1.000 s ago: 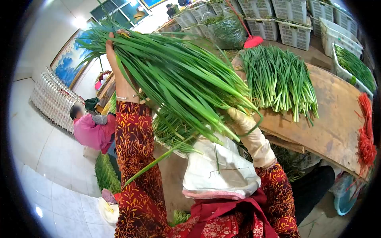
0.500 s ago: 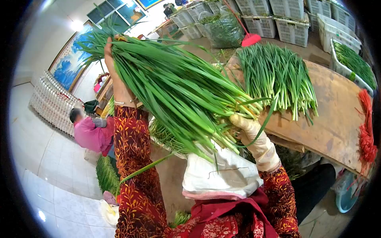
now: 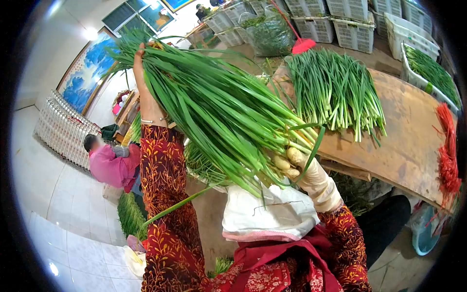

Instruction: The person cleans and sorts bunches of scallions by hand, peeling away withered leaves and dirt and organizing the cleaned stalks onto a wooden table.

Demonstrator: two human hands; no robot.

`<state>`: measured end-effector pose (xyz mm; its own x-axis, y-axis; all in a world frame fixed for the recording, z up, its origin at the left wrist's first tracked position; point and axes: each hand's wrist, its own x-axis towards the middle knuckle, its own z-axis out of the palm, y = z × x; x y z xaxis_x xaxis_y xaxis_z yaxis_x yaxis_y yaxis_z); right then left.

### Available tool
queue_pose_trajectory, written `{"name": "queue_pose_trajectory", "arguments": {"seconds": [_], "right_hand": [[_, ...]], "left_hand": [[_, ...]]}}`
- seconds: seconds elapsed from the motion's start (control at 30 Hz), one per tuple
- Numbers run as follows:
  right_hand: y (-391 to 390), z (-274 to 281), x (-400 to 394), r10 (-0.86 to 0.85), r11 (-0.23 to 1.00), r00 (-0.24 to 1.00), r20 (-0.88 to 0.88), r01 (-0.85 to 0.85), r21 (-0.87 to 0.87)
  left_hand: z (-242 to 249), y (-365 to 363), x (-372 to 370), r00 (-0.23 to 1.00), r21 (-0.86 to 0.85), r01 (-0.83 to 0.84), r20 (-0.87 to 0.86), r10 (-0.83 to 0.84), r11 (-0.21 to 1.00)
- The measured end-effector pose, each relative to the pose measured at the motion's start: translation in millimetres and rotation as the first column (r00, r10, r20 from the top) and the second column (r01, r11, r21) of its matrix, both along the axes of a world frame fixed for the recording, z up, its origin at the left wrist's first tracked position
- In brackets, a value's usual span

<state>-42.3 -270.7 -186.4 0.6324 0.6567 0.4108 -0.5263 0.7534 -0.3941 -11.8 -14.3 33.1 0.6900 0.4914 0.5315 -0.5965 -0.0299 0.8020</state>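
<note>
A large bundle of long green leafy stalks [image 3: 219, 107] stretches diagonally across the middle, leaf tips at the upper left and pale stem ends at the lower right. My left hand [image 3: 142, 73], bare with a bracelet at the wrist, is closed round the leafy end. At the stem end, the gloved fingers of my right hand [image 3: 304, 170] are bent against the pale stems. One loose leaf curls over that glove. A white cloth [image 3: 270, 211] covers my lap beneath the stems. Another pile of stalks [image 3: 335, 92] lies on the wooden board [image 3: 404, 131] to the right.
Red ties [image 3: 447, 155] hang at the board's right edge, above a blue basin [image 3: 424, 233]. White crates [image 3: 355, 34], a filled plastic bag [image 3: 270, 36] and a red dustpan [image 3: 303, 45] are behind. A person in pink [image 3: 112, 163] sits at the left.
The bundle's leafy end and my left hand have shifted slightly right. My right hand has moved a little left and down, and more of its gloved fingertips show at the stems.
</note>
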Motion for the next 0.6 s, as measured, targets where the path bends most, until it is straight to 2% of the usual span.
{"name": "queue_pose_trajectory", "arguments": {"seconds": [0.07,0.13,0.2,0.23,0.27,0.3,0.33,0.4,0.43,0.47,0.5,0.53,0.57,0.6], "right_hand": [[-8,-5,-2,0.014,1.0,1.0,0.021,-0.014,-0.023],[-18,-9,-5,0.083,0.992,0.996,0.023,-0.08,-0.099],[-21,-16,-8,0.105,0.986,0.994,0.028,-0.101,-0.134],[-22,-21,-12,0.082,0.985,0.997,-0.015,-0.083,-0.152],[-23,-24,-15,0.057,0.983,0.997,-0.058,-0.067,-0.171],[-30,-14,-19,0.008,0.963,0.995,-0.097,-0.034,-0.266],[-39,-18,-16,0.083,0.973,0.992,-0.091,-0.1,-0.21],[-60,-63,-11,0.157,0.982,0.983,-0.091,-0.166,-0.089],[-76,-95,-7,0.104,0.937,0.988,-0.113,-0.136,-0.322],[-89,-123,-5,0.05,0.836,0.992,-0.12,-0.107,-0.538],[-94,-142,-9,0.056,0.834,0.991,-0.121,-0.113,-0.54],[-99,-161,-14,0.047,0.684,0.989,0.143,0.073,-0.726],[-103,-176,-19,0.096,0.499,0.914,0.393,0.298,-0.814],[-104,-180,-19,0.2,0.3,0.771,0.604,0.539,-0.787]], "left_hand": [[-4,-1,-2,0.994,0.035,-0.066,-0.079,0.069,0.997],[-23,5,-15,0.983,0.206,0.182,-0.009,-0.184,0.962],[-37,-5,-15,0.995,0.432,-0.029,0.096,-0.013,0.901],[-35,-7,-15,0.993,0.302,0.078,0.061,-0.101,0.95],[-35,-4,-13,0.993,0.3,0.081,0.056,-0.102,0.951],[-34,1,-13,0.988,0.301,0.147,0.008,-0.157,0.942],[-31,-3,-15,0.991,0.345,0.119,0.008,-0.13,0.931],[-25,-12,-21,0.997,0.429,0.062,0.015,-0.075,0.901],[-11,-24,-22,0.997,0.241,0.045,-0.068,-0.029,0.97],[-5,-30,-23,0.988,0.045,0.005,-0.156,0.002,0.999],[-16,-28,-29,0.999,0.19,0.0,-0.035,0.007,0.982],[-19,-20,-28,0.999,0.188,-0.004,-0.036,0.011,0.982],[-19,-12,-23,1.0,0.191,0.0,0.01,-0.002,0.982],[-17,-4,-19,0.998,0.194,0.006,0.067,-0.019,0.981]]}}
